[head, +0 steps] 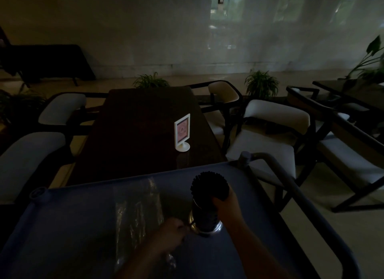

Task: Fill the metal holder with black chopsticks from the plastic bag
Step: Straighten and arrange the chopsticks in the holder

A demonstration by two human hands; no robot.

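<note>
Dim room, little light. A blue cart (72, 216) fills the near foreground, its grey handle bar running down the right side. On the cart top stands the metal holder (204, 224), upright, with a shiny flared base and a dark body. It is packed with black chopsticks (208, 184), whose ends bunch into a round cluster above the rim. The right hand (225, 204) comes in from the lower right and clasps the holder from its right side at the top, fingers curled round it where the chopsticks emerge. The left hand (171, 233) sits low at the holder's left base with its fingers curled in, the fingertips right at a small loop on the base. It is too dark to tell whether it actually pinches anything. The plastic bag (138, 212) lies flat on the cart just left of the holder, clear and crinkled, part of it under the left forearm; its contents cannot be made out. Beyond the cart is a dark wooden table (141, 123) with a white sign stand (182, 132) upright near its right edge. Pale-cushioned chairs (270, 116) flank the table. Potted plants (261, 83) stand along the far wall.
</note>
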